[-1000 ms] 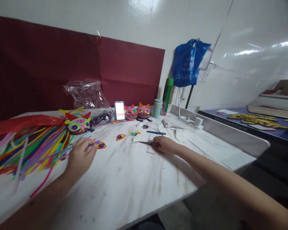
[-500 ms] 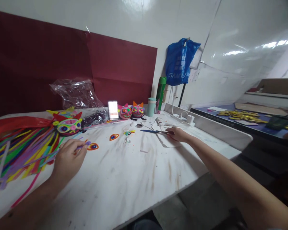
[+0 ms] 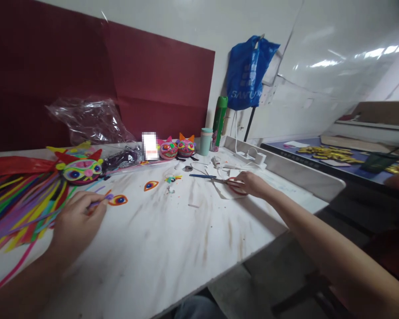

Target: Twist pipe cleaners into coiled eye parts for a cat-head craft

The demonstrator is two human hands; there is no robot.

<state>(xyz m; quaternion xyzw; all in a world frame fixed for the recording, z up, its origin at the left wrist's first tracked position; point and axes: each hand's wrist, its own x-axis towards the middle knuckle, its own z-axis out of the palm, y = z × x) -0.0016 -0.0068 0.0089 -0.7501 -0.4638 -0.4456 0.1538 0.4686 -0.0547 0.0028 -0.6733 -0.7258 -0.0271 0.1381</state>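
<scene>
My left hand (image 3: 78, 221) is closed in a pinch on a thin purple strip (image 3: 95, 204), whose end is curled into a small purple coil (image 3: 109, 196). Right beside the coil, an orange-rimmed eye piece (image 3: 119, 200) lies on the table; a second eye piece (image 3: 150, 185) is farther off. On the right, the fingers of my right hand (image 3: 249, 184) are closed at the red handle of a pair of scissors (image 3: 236, 185). The scissors' blades point left toward a slim blue tool (image 3: 202, 176). A white sheet (image 3: 225, 194) lies partly under the scissors.
A decorated cat-like head (image 3: 80, 170) with colourful strips (image 3: 20, 208) fills the left side. Two smaller heads (image 3: 168, 149), a pale green cup (image 3: 205, 141) and a green can (image 3: 220, 119) stand along the back. A power strip (image 3: 252, 156) sits at the right edge.
The view has shifted a little, moving everything left and up. The red scissor handle now shows beneath my right hand. My left hand still pinches the purple strip.
</scene>
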